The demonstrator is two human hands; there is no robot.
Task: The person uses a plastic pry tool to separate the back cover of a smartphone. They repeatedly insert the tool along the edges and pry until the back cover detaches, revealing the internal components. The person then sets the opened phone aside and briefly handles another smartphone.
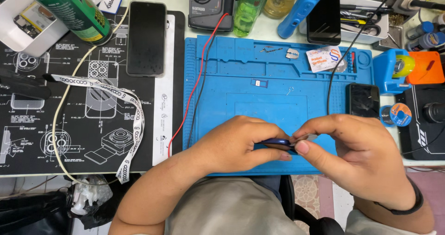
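Presently, a dark blue phone (273, 143) is pinched edgewise by the left hand (236, 144) over the blue repair mat (278, 77), while a thin metal pick (307, 137) is pinched at its seam by the right hand (357, 151), judged prying.

thin dark-blue flat phone-like device (273, 143) lying level, edge-on, mostly hidden, just above the blue work mat's near edge

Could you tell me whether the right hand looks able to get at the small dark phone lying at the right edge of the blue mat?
Probably yes: the small dark phone lies just beyond the right hand with nothing between them, though that hand and the left hand both pinch a blue tool, so it would have to let go first.
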